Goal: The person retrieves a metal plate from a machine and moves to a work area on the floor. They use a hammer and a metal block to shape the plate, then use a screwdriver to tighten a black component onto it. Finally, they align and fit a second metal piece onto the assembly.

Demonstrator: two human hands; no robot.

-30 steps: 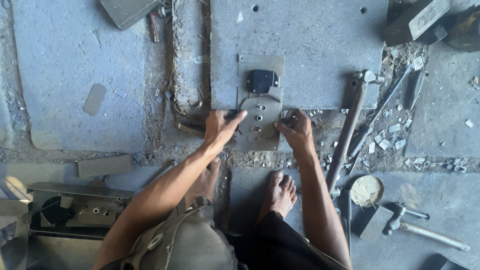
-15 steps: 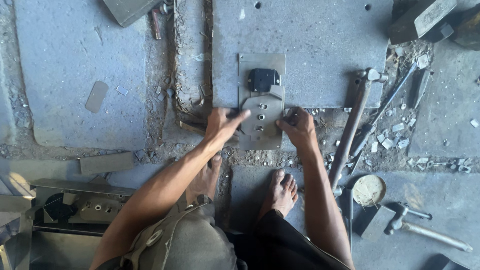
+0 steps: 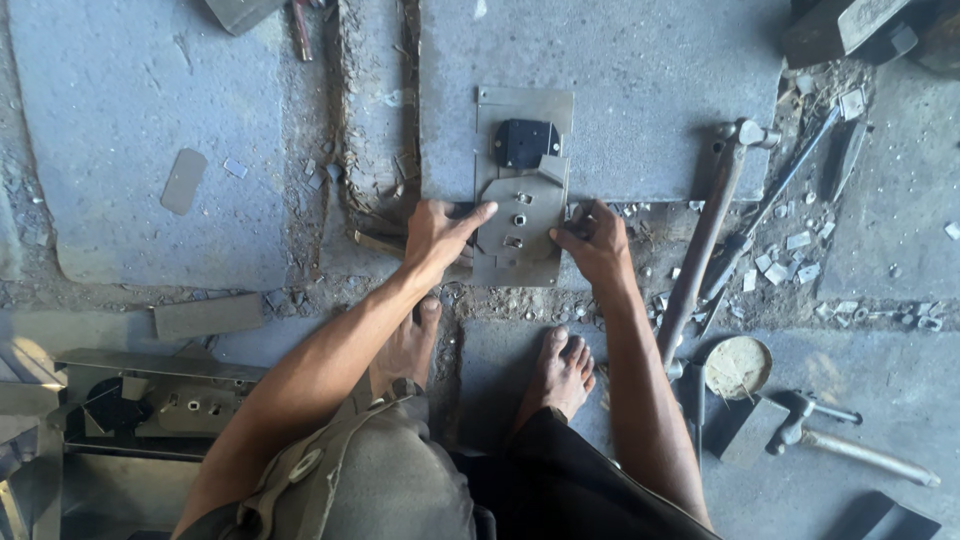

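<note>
Squatting barefoot over a concrete floor (image 3: 150,150), the person works at the near edge of a large grey stone slab (image 3: 650,90), where a rectangular metal plate (image 3: 490,110) lies flat. Compared with a second ago the plate sits in the same spot and at the same angle, so it is not sliding; the work is one of holding and aligning rather than moving.

On the plate rests a smaller cut metal piece (image 3: 520,235) with a row of small square holes, and just beyond it a black fitting (image 3: 525,142), both unchanged in place. The only shift is in the hands, and it is slight. The left hand (image 3: 435,238) keeps to the plate's left edge, its forefinger stretched across onto the cut piece, fingers apart and pressing flat rather than gripping. The right hand (image 3: 592,238) has stayed at the right edge, fingers curled together against the plate's side; whether they pinch something small there I cannot tell.

To the right, well apart from the plate, a long-handled hammer (image 3: 705,240) lies untouched beside a thin rod (image 3: 790,180) and a scatter of metal offcuts (image 3: 790,255). Nearer the right leg sit a small round dish (image 3: 738,367) and a second, smaller hammer (image 3: 850,445). At lower left lies another assembled plate (image 3: 160,400).
</note>
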